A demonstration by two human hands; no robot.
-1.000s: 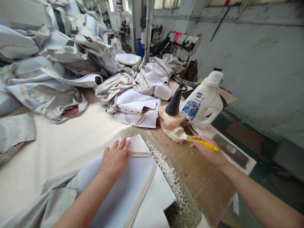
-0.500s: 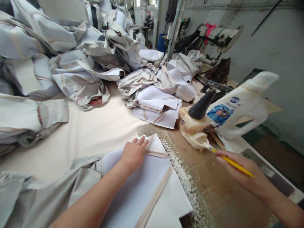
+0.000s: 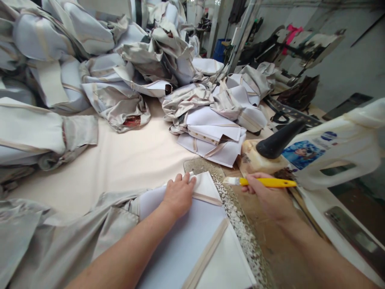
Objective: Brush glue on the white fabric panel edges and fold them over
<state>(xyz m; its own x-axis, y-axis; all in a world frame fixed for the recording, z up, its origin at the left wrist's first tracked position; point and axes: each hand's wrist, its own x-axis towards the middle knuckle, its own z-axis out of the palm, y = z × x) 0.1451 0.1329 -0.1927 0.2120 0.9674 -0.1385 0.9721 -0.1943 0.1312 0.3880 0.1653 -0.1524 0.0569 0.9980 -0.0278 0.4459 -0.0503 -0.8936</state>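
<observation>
My left hand [image 3: 179, 195] lies on the upper edge of a pale, taped fabric piece [image 3: 186, 237], fingers bent over its rim near the corner. A small white item shows at the fingertips; what it is I cannot make out. In my right hand [image 3: 264, 192] is a yellow-handled brush [image 3: 270, 182], its whitish bristles pointing left above the glue-crusted strip [image 3: 230, 210]. Behind that hand stands a cut-open, glue-stained container [image 3: 251, 154] with a black cone [image 3: 279, 138] on it.
Heaps of grey and white sewn pieces [image 3: 135, 68] fill the back and left. A white jug [image 3: 339, 148] stands at the right, with a phone [image 3: 355, 233] in front of it. A sewing machine [image 3: 313, 48] is at the back right.
My right hand has lifted the brush away from the container's mouth and moved it left, turning it level. My left hand keeps its place on the fabric. The view has shifted a little.
</observation>
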